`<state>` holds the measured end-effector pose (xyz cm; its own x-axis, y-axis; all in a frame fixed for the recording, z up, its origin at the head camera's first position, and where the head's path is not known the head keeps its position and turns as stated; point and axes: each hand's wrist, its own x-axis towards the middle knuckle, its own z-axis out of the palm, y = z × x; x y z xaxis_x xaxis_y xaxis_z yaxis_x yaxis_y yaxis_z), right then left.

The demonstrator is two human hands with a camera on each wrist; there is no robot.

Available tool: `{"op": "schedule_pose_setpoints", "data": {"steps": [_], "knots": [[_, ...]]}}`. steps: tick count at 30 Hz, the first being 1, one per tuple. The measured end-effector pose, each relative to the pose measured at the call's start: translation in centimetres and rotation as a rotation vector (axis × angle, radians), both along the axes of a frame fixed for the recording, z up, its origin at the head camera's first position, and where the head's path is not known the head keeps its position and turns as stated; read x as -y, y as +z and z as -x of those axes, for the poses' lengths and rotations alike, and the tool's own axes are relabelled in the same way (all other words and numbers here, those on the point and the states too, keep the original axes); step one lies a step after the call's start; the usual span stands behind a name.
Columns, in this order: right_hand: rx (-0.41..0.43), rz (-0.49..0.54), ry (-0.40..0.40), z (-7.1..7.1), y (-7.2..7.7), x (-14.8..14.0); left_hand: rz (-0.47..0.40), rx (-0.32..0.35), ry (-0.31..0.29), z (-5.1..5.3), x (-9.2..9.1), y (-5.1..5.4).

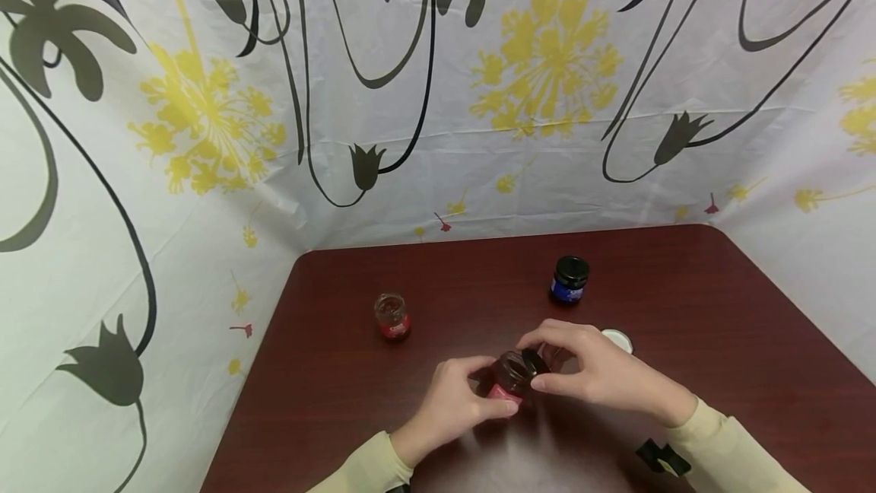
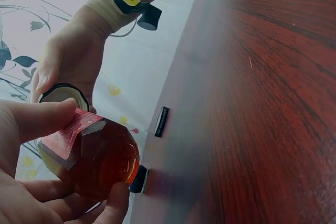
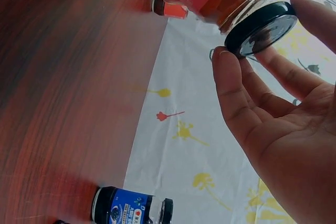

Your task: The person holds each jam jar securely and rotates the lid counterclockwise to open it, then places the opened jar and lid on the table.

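Note:
My left hand (image 1: 455, 394) grips a faceted glass jar (image 2: 107, 156) with a red label and amber-brown contents, thumb on the label side and fingers beneath. The jar is tilted, its mouth toward the right hand. With fingertips and thumb, my right hand (image 1: 588, 367) pinches a black jar lid (image 3: 260, 29) by its rim. The lid is held at an angle right at the mouth of the jar (image 1: 509, 373); its pale inside shows in the left wrist view. Whether the rims touch is hard to tell.
Another red-labelled jar (image 1: 392, 316) stands at the left of the dark wooden table (image 1: 328, 386), its top looking uncovered. A blue-labelled jar (image 1: 569, 280) with a black lid stands at the back right. Behind the right hand lies a white disc (image 1: 618, 340). Patterned cloth (image 1: 424, 128) hangs behind the table.

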<state>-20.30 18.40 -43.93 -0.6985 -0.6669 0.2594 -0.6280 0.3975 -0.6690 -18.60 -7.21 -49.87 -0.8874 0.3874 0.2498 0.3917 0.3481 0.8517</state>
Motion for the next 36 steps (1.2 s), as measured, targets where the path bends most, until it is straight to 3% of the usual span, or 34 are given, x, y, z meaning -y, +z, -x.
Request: {"op": "schedule_pose_setpoints", "data": {"steps": [11, 23, 36], "knots": [[0.027, -0.001, -0.010, 0.0, 0.0, -0.3, -0.017, 0.044, 0.043, 0.1, 0.0, 0.0], [0.169, -0.003, -0.043, -0.1, -0.2, -0.8, -0.035, 0.062, 0.042, 0.2, -0.1, 0.1], [0.149, -0.003, -0.014, -0.2, -0.8, -1.1, -0.070, 0.080, 0.059, 0.6, 0.2, -0.4]]}}
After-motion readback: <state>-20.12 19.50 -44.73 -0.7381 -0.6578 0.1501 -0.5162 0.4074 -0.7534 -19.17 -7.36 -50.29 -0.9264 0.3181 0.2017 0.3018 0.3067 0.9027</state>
